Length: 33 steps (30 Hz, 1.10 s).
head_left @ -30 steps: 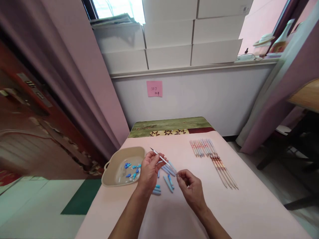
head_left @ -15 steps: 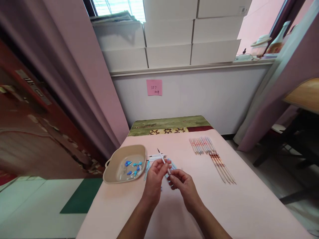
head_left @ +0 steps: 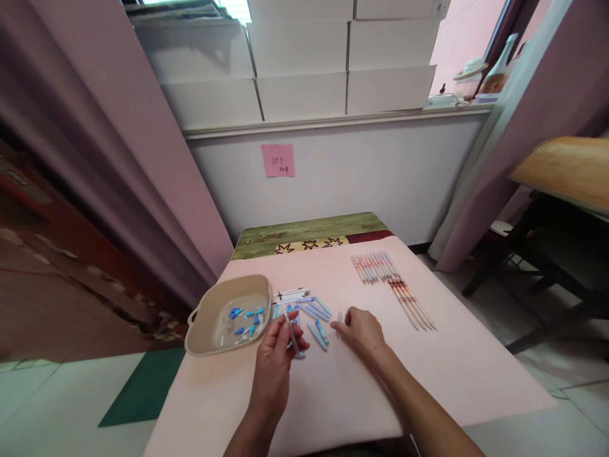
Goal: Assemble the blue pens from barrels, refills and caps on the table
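Note:
My left hand [head_left: 278, 349] is closed round a thin whitish pen refill [head_left: 290, 330], tilted with its dark tip up. My right hand [head_left: 360, 329] pinches at a small clear piece [head_left: 339, 321] on the pink tabletop; its exact shape is too small to tell. Between the hands lie blue pen barrels [head_left: 318, 335], with more barrels [head_left: 314, 310] behind them. White refills [head_left: 294, 294] with dark tips lie beside the basin. A beige basin [head_left: 196, 336] at the left holds several blue pieces [head_left: 250, 331] and clear bits.
Rows of assembled-looking pens [head_left: 373, 266] and more pens [head_left: 412, 304] lie at the table's right. A pink note [head_left: 278, 160] is stuck on the wall behind. Curtains hang on both sides, and a dark chair [head_left: 561, 241] stands at the right.
My hands have moved apart. My left hand keeps the refill, while my right hand has let go and moved right to the clear piece. The camera view has shifted slightly.

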### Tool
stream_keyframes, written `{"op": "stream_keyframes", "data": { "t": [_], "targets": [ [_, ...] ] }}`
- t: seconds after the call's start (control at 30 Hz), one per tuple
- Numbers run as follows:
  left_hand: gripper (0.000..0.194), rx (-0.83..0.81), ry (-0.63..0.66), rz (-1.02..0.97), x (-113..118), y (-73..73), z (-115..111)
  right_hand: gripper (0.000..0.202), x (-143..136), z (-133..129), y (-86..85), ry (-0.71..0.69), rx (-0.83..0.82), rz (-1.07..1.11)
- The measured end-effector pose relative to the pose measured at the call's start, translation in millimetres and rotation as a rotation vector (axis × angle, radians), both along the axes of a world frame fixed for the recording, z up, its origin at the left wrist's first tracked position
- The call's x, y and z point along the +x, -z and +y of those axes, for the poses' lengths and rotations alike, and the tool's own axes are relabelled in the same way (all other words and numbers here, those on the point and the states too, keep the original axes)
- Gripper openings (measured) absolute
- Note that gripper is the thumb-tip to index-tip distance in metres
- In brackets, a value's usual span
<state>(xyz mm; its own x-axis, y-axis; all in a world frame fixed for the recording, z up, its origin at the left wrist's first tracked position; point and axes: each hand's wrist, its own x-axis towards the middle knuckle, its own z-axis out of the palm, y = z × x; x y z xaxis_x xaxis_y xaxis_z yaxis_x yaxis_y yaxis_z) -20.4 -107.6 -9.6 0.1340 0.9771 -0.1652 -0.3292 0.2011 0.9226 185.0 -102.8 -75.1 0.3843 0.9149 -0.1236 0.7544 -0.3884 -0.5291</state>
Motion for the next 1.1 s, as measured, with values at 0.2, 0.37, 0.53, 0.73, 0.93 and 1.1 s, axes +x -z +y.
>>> {"op": "stream_keyframes", "data": {
  "t": [0.2,0.37,0.53,0.73,0.93,1.1],
  "targets": [
    [0.038,-0.02,0.075,0.047,1,12.6,-3,0.013,1,-2,0.6,0.006,-0.008,0.036],
    [0.026,-0.028,0.093,0.063,4,7.6,-3,0.018,29,-5,-34.5,-0.01,0.235,0.386],
    [0.025,0.012,0.139,0.088,9,2.3,-6,0.028,25,-1,-97.6,-0.174,0.45,0.824],
    [0.024,0.043,0.13,0.134,8,-6.1,-12,0.025,5,4,-123.7,-0.174,0.497,0.958],
    [0.022,0.05,0.143,0.159,10,-9.2,-16,0.025,1,5,-124.9,-0.161,0.511,0.959],
    [0.023,0.055,0.154,0.159,11,-9.0,-17,0.024,1,2,-126.3,-0.156,0.465,0.943]
  ]
}}
